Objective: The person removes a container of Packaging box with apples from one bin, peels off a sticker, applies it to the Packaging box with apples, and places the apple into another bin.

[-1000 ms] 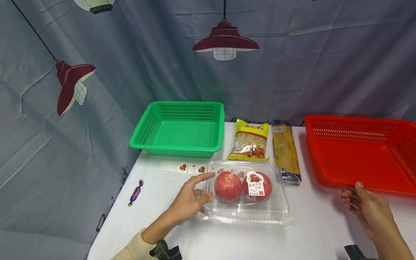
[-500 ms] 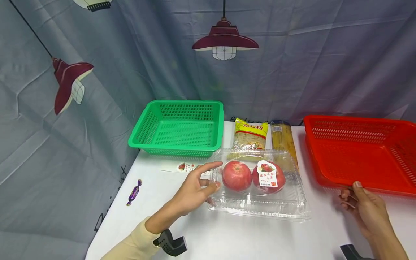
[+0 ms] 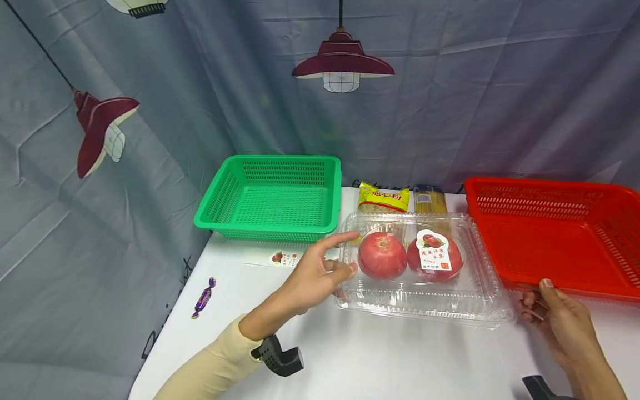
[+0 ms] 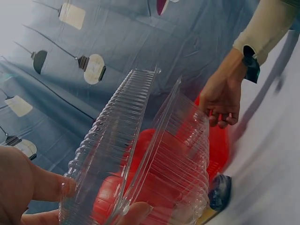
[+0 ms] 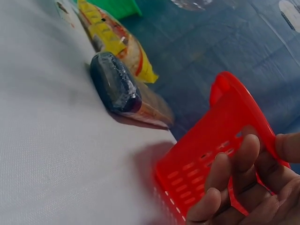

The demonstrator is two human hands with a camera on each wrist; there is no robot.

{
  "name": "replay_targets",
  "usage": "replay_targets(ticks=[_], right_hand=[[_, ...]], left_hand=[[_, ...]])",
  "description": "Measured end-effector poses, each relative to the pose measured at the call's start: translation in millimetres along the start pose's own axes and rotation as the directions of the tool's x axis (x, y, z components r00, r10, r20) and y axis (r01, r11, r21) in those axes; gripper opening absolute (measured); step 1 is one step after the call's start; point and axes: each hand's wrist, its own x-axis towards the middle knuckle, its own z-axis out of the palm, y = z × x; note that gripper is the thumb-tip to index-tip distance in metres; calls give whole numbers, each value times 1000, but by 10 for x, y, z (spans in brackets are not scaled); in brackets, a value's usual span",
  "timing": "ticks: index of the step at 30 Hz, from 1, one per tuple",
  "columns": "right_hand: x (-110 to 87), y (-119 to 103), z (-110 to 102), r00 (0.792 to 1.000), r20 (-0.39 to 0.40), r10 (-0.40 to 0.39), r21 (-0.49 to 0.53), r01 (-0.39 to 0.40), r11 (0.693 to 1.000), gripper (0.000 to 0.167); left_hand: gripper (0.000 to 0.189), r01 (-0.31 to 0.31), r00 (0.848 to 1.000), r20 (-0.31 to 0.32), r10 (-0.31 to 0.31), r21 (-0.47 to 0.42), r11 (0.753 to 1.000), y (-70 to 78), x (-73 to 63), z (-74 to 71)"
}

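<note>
My left hand (image 3: 316, 275) grips the left edge of a clear plastic clamshell box (image 3: 415, 304), which hangs above the table, tilted. Inside sit two red apples (image 3: 382, 256); a white label covers part of the right one. Edge-on in the left wrist view, the two halves of the box (image 4: 154, 154) show a gap between their rims. My right hand (image 3: 562, 325) holds the near rim of a red basket (image 3: 545, 236), thumb on top and fingers curled beneath, as the right wrist view shows. The box's right corner is close to this basket's near left corner.
Behind the box, partly hidden, lie a yellow bag of pasta (image 3: 384, 200) and a pack of long noodles (image 3: 430, 201). A green basket (image 3: 265, 235) stands back left. A purple wrapped candy (image 3: 203, 298) and a label strip (image 3: 284, 259) lie on the white table (image 3: 390, 361).
My left hand has lifted the box of apples off the table and carried it right and towards the back, now overlapping both packs. My right hand stays on the red basket's rim.
</note>
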Motion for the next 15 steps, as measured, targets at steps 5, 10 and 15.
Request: replay_targets(ticks=[5,10,15], right_hand=[[-9,4,8,1000,-24,2,-7,-3,1000,35],[-20,6,6,997,-66,31,-67,-35,997,31],[-8,4,7,996,-87,28,-137,-40,990,29]], left_hand=[[56,16,1000,-8,-16,-24,1000,59,162,64],[55,26,999,-19,-27,-41,999,102,335,148],[53,7,1000,-18,-8,-56,998,159,514,250]])
